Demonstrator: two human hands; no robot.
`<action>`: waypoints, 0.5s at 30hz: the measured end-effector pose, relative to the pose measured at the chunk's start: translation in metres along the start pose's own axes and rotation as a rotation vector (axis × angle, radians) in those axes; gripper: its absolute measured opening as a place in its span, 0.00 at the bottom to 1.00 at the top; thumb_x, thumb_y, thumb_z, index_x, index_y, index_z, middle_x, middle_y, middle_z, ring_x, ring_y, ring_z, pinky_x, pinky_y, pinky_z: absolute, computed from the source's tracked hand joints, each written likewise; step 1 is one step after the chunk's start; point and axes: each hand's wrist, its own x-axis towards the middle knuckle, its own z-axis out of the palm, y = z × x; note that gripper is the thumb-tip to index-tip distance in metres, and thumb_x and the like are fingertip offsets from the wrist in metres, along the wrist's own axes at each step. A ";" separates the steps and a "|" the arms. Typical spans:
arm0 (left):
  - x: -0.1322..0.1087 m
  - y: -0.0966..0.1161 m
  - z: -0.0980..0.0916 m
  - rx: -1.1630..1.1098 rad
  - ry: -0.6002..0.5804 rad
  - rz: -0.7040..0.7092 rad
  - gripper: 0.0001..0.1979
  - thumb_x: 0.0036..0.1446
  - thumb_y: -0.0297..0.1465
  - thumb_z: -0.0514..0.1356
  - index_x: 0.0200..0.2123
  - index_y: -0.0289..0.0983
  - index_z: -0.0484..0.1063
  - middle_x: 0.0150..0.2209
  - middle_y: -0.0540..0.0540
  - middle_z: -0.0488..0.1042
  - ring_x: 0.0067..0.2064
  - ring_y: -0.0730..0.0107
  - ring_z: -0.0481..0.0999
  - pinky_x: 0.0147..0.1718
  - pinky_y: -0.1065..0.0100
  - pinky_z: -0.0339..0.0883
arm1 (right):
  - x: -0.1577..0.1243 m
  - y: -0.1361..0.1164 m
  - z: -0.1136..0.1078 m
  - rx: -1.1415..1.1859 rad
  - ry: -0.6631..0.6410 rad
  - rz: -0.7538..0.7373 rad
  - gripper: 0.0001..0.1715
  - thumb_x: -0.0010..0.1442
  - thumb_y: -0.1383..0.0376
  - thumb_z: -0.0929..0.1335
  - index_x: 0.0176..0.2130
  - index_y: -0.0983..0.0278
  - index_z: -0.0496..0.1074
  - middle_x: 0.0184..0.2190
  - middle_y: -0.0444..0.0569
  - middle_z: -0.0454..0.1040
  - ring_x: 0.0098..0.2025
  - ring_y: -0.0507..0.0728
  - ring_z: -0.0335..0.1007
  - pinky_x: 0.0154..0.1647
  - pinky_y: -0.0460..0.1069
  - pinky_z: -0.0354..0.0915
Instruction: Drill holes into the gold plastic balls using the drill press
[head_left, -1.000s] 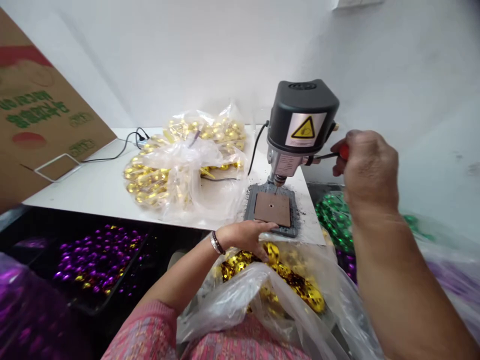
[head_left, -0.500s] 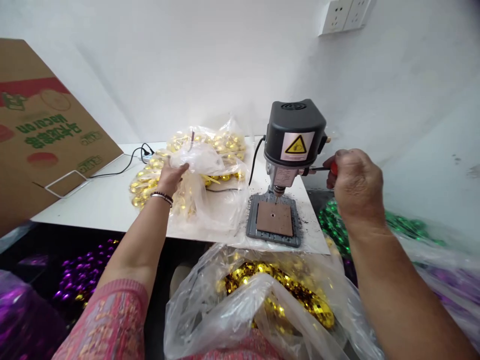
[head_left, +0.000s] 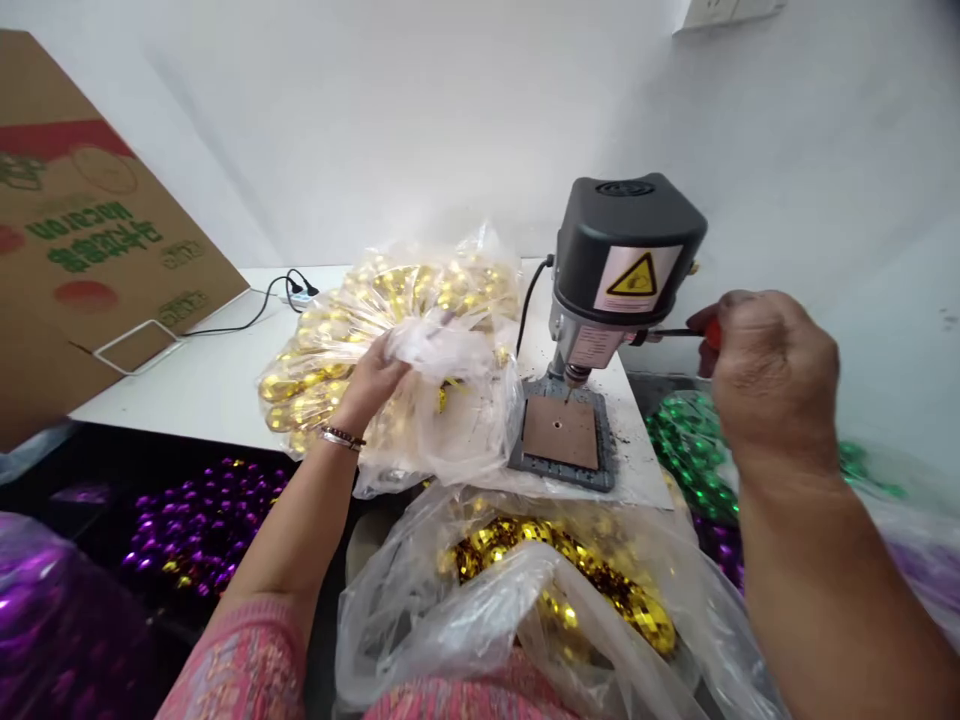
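Observation:
My left hand [head_left: 379, 375] is closed on the bunched-up neck of a clear plastic bag [head_left: 431, 345]. Gold shiny balls [head_left: 300, 385] fill this bag, which lies on the white table. My right hand [head_left: 776, 375] grips the red-tipped feed lever [head_left: 710, 335] of a small black bench drill press [head_left: 630, 225]. Below its chuck, the thin drill bit [head_left: 568, 395] hangs over a brown board [head_left: 551, 435] with a small hole, on the grey base. Another open plastic bag [head_left: 420, 600] with gold balls [head_left: 570, 560] rests in my lap.
A cardboard box [head_left: 82, 230] stands at the left, near a plugged-in power strip [head_left: 301, 297]. Purple balls [head_left: 202, 525] lie below the table on the left. Green balls [head_left: 694, 450] are in plastic at the right. Dark shavings lie around the drill base.
My left hand has pulled the bag's gathered neck to the right, and the bag's near side now hangs over the table's front edge. My right hand stays on the lever. The view has shifted slightly.

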 end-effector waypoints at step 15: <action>0.156 -0.034 -0.103 0.441 0.215 -0.311 0.41 0.51 0.38 0.71 0.65 0.30 0.62 0.63 0.24 0.68 0.66 0.36 0.66 0.63 0.41 0.60 | 0.042 -0.032 0.010 -0.129 0.109 0.237 0.17 0.52 0.52 0.62 0.22 0.59 0.71 0.20 0.47 0.68 0.28 0.56 0.61 0.35 0.54 0.58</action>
